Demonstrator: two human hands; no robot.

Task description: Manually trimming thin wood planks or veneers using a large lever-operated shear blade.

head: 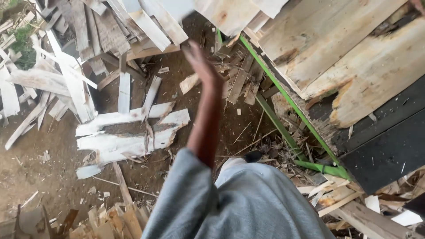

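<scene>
Our left hand (201,66) is raised at the upper middle of the frame, blurred, fingers loosely spread and holding nothing. Nearest to it we see a small pale wood offcut (189,82) lying flat on the dirt just to its left. Below that, at centre left, two broad split white boards (133,132) lie side by side, ragged-edged and cracked.

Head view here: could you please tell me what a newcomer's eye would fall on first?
An outstretched left hand, blurred and holding nothing, reaches over the dirt ground at centre. Left of it lies a broken pale wooden slab amid scattered offcuts. On the right, a bright green metal frame edges a table stacked with rough planks.
</scene>
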